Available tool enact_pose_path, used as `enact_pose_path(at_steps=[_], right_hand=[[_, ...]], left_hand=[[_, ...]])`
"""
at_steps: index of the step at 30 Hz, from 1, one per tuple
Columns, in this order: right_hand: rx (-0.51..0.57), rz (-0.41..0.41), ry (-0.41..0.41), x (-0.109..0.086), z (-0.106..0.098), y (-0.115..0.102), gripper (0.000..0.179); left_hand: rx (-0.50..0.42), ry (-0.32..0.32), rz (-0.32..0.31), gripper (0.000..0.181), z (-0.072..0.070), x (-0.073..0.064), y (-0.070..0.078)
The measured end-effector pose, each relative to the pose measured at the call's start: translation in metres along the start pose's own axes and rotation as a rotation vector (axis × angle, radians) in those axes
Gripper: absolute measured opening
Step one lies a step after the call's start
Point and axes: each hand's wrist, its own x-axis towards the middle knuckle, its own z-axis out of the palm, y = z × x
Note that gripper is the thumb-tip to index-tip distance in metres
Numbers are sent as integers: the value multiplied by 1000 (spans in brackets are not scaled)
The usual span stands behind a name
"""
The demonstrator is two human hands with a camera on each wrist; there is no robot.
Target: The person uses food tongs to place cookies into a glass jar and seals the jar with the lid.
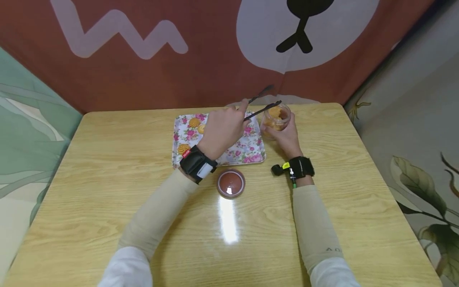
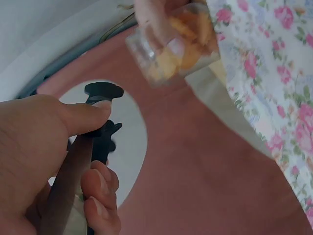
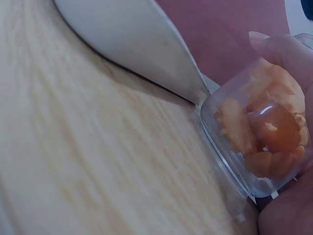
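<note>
In the head view my left hand [image 1: 223,130] reaches over the floral tray [image 1: 247,153] and holds black-tipped tongs [image 1: 261,111]. The arms of the tongs are spread, and one tip overlaps the mouth of a clear jar [image 1: 285,116]. My right hand [image 1: 289,137] grips this jar from the right side, beside the tray's far right corner. Through its wall, piped cookies [image 3: 234,125] show in the right wrist view. On the tray's left part lie several cookies [image 1: 194,122], partly hidden by my left hand. The left wrist view shows the thumb and fingers around the tongs' metal arm [image 2: 73,181].
A round brownish lid [image 1: 231,183] lies on the wooden table [image 1: 118,159] just in front of the tray. Behind the table's far edge hangs a reddish-brown cloth [image 1: 143,83]. Patterned cloths are at both sides.
</note>
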Motion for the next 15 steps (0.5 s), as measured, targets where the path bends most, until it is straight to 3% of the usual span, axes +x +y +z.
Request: enact_pose_path(at_steps=[8, 15], right_hand=[[-24, 9, 4, 11, -3, 18, 88], [13, 17, -4, 9, -4, 17, 88]], left_hand=[[-54, 23, -107, 55, -19, -11, -26], [-87, 36, -199, 59, -18, -29, -50]])
